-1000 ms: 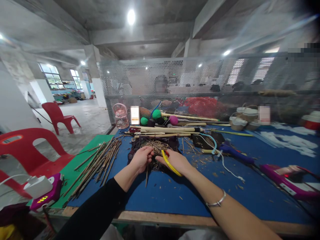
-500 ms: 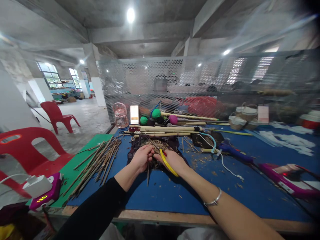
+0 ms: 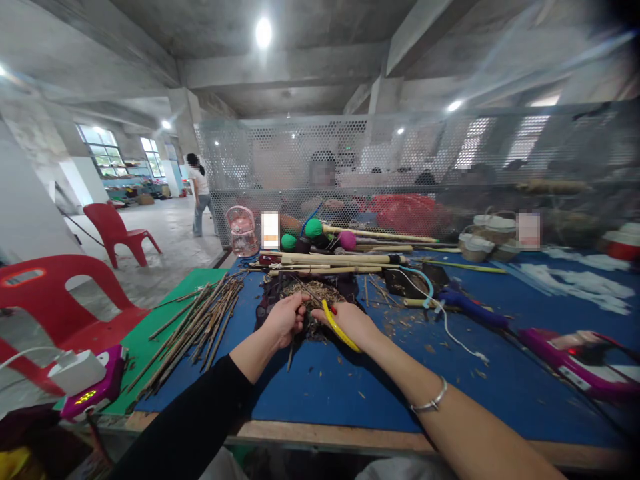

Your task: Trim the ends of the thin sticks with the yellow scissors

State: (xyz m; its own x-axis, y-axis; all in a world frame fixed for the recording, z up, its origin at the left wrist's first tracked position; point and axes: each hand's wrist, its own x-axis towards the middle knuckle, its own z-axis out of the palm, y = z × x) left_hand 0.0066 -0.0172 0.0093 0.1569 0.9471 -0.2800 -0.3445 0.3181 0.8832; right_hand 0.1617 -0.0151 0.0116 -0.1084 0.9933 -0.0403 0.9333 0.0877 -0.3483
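Over a heap of cut twig pieces [image 3: 320, 291] on dark cloth [image 3: 267, 293], my left hand [image 3: 284, 320] is closed in a pinch on a thin brown twig [image 3: 290, 361], whose end sticks out below the fingers. Just to the right, my right hand [image 3: 353, 321] is wrapped round shears with a curved yellow handle [image 3: 340, 331] and a small red part. Their blades are mostly hidden near the left fingertips. A loose bundle of long brown twigs [image 3: 197, 327] lies to the left of my left hand.
Pale sticks [image 3: 340, 259] lie behind the heap, near green yarn balls [image 3: 314, 228] and a pink bottle [image 3: 242, 230]. A blue-wrapped tool [image 3: 473, 308] and white cord [image 3: 453, 337] lie right. Purple devices [image 3: 95, 390] flank the table. A person [image 3: 200, 193] walks beyond.
My right hand and the shears have shifted slightly right, away from the left fingers. The twig's lower end has swung a little left. A person has come into view in the background.
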